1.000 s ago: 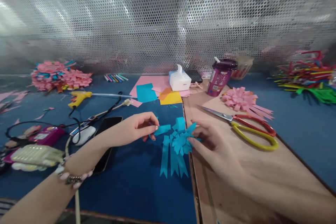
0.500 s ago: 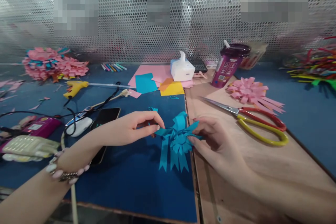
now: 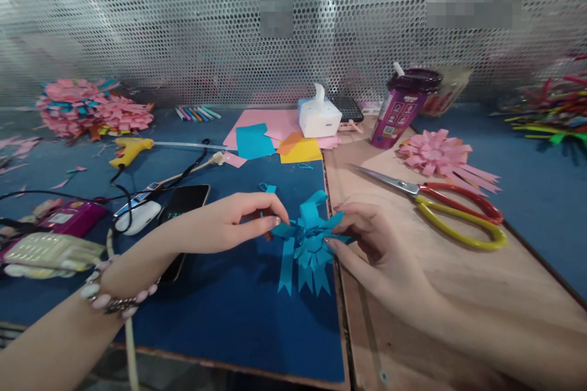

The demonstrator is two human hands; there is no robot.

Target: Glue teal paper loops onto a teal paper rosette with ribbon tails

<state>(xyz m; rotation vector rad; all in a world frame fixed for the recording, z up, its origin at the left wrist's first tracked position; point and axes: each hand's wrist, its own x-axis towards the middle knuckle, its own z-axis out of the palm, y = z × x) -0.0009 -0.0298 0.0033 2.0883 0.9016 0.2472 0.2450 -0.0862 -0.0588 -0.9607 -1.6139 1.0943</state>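
A blue paper flower [image 3: 314, 248], its petals layered, a curled loop on top and notched tails (like ribbon ends) below, sits over the blue tabletop [image 3: 229, 324]; the right hand [image 3: 373, 238] pinches its right edge, the left hand's [image 3: 245, 223] fingers clamp a blue strip [image 3: 285, 230] opposite

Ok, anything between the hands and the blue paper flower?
Nothing visible: the right hand holds the blue paper flower, and the left hand is at its left edge. The scissors lie farther right.
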